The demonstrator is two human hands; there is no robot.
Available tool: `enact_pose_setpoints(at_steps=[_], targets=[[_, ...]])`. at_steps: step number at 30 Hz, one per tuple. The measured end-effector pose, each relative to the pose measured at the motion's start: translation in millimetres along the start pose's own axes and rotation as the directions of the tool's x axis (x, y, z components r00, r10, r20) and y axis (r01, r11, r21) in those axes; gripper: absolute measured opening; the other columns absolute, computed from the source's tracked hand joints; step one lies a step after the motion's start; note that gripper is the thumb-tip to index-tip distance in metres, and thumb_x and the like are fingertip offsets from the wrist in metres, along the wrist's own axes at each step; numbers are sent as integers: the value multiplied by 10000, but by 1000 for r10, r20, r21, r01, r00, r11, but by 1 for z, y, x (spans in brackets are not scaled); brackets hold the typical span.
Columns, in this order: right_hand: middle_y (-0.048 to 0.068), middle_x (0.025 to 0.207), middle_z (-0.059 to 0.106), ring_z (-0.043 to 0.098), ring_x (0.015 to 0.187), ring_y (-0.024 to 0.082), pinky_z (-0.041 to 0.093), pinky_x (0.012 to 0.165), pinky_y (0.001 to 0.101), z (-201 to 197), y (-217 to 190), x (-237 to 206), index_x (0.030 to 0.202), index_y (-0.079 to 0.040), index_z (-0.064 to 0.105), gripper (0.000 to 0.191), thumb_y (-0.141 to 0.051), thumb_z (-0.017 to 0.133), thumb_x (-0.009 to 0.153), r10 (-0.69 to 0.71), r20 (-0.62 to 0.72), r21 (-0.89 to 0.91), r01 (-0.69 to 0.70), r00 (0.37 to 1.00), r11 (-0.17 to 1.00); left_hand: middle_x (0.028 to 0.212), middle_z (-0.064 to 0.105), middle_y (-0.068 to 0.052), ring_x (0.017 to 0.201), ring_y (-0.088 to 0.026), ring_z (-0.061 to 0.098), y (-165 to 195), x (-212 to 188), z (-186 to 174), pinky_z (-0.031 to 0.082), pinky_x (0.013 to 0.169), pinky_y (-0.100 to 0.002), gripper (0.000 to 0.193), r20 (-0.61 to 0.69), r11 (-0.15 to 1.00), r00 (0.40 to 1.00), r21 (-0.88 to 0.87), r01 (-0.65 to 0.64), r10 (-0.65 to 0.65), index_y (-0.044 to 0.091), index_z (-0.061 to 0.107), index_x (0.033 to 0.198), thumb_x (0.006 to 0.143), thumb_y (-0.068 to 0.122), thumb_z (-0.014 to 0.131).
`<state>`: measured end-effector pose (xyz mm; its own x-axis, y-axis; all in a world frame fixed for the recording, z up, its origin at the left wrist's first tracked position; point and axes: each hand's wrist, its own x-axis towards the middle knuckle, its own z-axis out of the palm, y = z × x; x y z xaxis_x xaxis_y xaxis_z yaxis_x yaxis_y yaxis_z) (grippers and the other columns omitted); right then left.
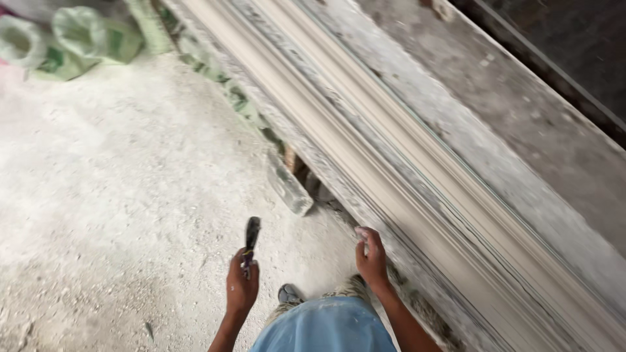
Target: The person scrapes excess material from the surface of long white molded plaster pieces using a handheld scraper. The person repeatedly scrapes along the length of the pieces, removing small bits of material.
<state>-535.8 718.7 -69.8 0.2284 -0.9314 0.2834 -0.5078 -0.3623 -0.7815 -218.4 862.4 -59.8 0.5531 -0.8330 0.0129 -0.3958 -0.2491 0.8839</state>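
My left hand (241,285) is closed around the handle of a small dark tool (251,236) whose flat blade points up and away from me. My right hand (372,256) hangs beside the near edge of a long work table (508,111); its fingers are loosely curled and hold nothing that I can see. A long pale plaster moulding (391,189) with ridged profile runs diagonally along that table, from the top left to the bottom right. Below the hands I see my light blue shirt (326,326) and one foot (288,294).
The floor (117,182) is dusty white concrete. Green and white sacks (78,36) lie at the top left. A plaster-coated block (290,186) juts out from under the table's edge, near wooden supports.
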Motion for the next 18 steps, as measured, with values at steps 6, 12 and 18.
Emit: enact_pose_setpoints(at_steps=[6, 12, 18], targets=[[92, 810, 738, 645, 588, 184, 518, 534, 312, 85, -31, 72, 1236, -34, 672, 260, -160, 567, 1033, 242, 364, 95, -295, 899, 951, 1021, 679, -182, 641, -228, 654, -45, 38, -46, 555, 543, -360, 439, -174, 887, 880, -230, 401, -443, -17, 475, 1365, 999, 211, 560], [114, 750, 719, 698, 640, 144, 535, 549, 304, 159, -21, 143, 928, 51, 676, 255, -180, 683, 1035, 173, 458, 246, -312, 872, 918, 975, 689, -213, 689, -202, 680, -74, 106, -24, 571, 566, -357, 331, -86, 763, 844, -485, 428, -529, -35, 473, 1192, 1037, 241, 568], [115, 979, 763, 725, 874, 205, 582, 690, 353, 234, -64, 265, 1077, 15, 714, 278, -234, 634, 983, -143, 428, 248, 37, 892, 968, 906, 783, -182, 712, -213, 705, -59, 248, -46, 572, 609, -385, 318, 34, 849, 879, -246, 468, -475, -25, 531, 1087, 1003, 272, 602]])
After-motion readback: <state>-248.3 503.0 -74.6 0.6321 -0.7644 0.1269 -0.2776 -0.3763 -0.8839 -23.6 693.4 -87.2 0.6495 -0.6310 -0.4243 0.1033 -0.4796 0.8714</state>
